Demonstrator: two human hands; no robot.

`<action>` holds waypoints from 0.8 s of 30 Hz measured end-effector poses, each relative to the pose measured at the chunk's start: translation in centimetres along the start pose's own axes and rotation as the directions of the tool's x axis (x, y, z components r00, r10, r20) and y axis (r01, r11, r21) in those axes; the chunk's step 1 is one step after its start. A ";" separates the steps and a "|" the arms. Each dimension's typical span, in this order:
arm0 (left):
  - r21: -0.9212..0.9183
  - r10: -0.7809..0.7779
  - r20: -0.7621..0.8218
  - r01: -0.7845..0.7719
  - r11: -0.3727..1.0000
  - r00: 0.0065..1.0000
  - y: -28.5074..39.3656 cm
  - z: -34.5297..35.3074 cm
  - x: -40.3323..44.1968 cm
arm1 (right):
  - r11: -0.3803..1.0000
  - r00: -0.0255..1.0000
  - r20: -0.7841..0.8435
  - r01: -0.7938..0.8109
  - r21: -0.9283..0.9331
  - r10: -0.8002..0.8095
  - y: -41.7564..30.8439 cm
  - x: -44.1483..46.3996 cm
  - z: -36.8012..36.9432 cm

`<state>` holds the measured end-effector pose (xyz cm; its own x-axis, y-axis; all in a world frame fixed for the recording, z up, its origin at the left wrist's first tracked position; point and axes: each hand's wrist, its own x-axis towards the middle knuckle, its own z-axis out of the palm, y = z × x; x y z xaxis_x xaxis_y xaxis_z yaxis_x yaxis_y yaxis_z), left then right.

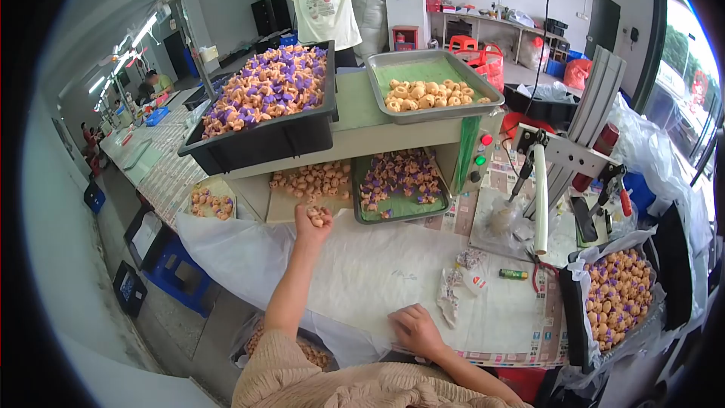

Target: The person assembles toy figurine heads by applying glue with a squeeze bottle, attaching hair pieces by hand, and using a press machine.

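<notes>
My left hand (pixel 311 225) reaches toward the lower shelf, closed around several small tan plastic doll heads (pixel 320 216). Just beyond it, a heap of similar plain tan heads (pixel 313 179) lies on a board under the shelf. To its right, a dark tray (pixel 402 217) lined with green holds tan and purple pieces (pixel 400 177). My right hand (pixel 417 330) rests palm down on the white sheet (pixel 362 272) near the table's front edge, fingers loosely bent and holding nothing visible.
Overhead sit a black crate (pixel 260 149) of tan-purple pieces and a metal tray (pixel 438 115) of tan heads. A lever press (pixel 540 196) stands right, near pliers (pixel 538 266), a green tube (pixel 513 274) and a lined crate (pixel 578 310). A person (pixel 325 7) stands opposite.
</notes>
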<state>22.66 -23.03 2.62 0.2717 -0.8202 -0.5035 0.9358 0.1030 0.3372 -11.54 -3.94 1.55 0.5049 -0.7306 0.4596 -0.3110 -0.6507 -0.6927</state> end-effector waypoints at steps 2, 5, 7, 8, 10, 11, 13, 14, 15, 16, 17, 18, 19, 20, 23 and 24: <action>-0.055 -0.032 0.002 0.032 0.998 0.999 -1.9 -1.4 -1.2 | 1.000 1.000 -0.002 -0.003 0.006 0.003 0.1 -0.1 0.0; -0.107 -0.250 0.114 0.262 0.959 0.962 -4.5 -3.7 -3.5 | 1.000 0.999 -0.023 0.024 0.012 -0.024 0.3 -0.3 0.1; -0.051 -0.413 0.347 0.457 0.888 0.842 -6.4 -4.7 -5.6 | 1.000 0.999 -0.025 0.024 0.016 -0.023 0.3 -0.4 0.1; -0.049 -0.415 0.341 0.456 0.888 0.844 -7.3 -5.0 -6.6 | 1.000 0.999 -0.031 0.026 0.013 -0.026 0.3 -0.4 0.2; -0.021 -0.445 0.340 0.480 0.877 0.829 -9.0 -5.7 -8.6 | 1.000 0.999 -0.039 0.024 0.015 -0.023 0.4 -0.5 0.2; -0.006 -0.462 0.336 0.492 0.870 0.821 -9.8 -5.9 -9.7 | 0.999 0.998 -0.060 0.037 0.016 -0.036 0.4 -0.5 0.3; -0.010 -0.481 0.316 0.509 0.861 0.818 -11.4 -6.1 -11.9 | 0.998 0.993 -0.103 0.054 0.013 -0.053 0.3 -0.9 0.2; -0.019 -0.491 0.307 0.521 0.853 0.815 -12.1 -6.2 -13.0 | 0.999 0.994 -0.106 0.041 0.022 -0.038 0.1 -1.0 0.1; -0.029 -0.500 0.294 0.531 0.847 0.814 -12.6 -6.4 -14.2 | 0.998 0.989 -0.137 0.055 0.016 -0.052 -0.2 -1.2 -0.1; -0.028 -0.508 0.273 0.535 0.845 0.817 -13.1 -6.5 -15.3 | 0.998 0.984 -0.168 0.063 0.011 -0.061 -0.5 -1.4 -0.4; -0.005 -0.515 0.284 0.538 0.843 0.809 -13.6 -6.5 -16.4 | 0.998 0.981 -0.184 0.061 0.016 -0.057 -0.8 -1.7 -0.9; 0.014 -0.521 0.290 0.541 0.841 0.803 -13.9 -6.6 -17.4 | 0.998 0.979 -0.197 0.056 0.024 -0.051 -1.2 -2.0 -1.4; 0.029 -0.527 0.295 0.544 0.839 0.797 -14.0 -6.9 -18.6 | 0.998 0.972 -0.232 0.054 0.029 -0.045 -1.6 -2.3 -2.1; 0.016 -0.537 0.261 0.553 0.833 0.802 -14.1 -7.0 -19.7 | 0.998 0.963 -0.266 0.048 0.031 -0.038 -1.9 -2.7 -2.8; 0.076 -0.582 0.267 0.585 0.807 0.768 -14.7 -7.2 -22.3 | 0.998 0.937 -0.345 -0.061 -0.018 0.051 -2.4 -4.2 -5.3; 0.093 -0.591 0.291 0.593 0.800 0.752 -14.9 -7.3 -23.1 | 0.995 0.924 -0.376 -0.093 -0.029 0.075 -2.2 -4.7 -6.0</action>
<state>4.06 -1.49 3.41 -0.4141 -0.8418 -0.3462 0.8888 -0.4559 0.0455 -18.06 -0.35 4.24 0.1404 -0.8016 0.5811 -0.3795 -0.5856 -0.7163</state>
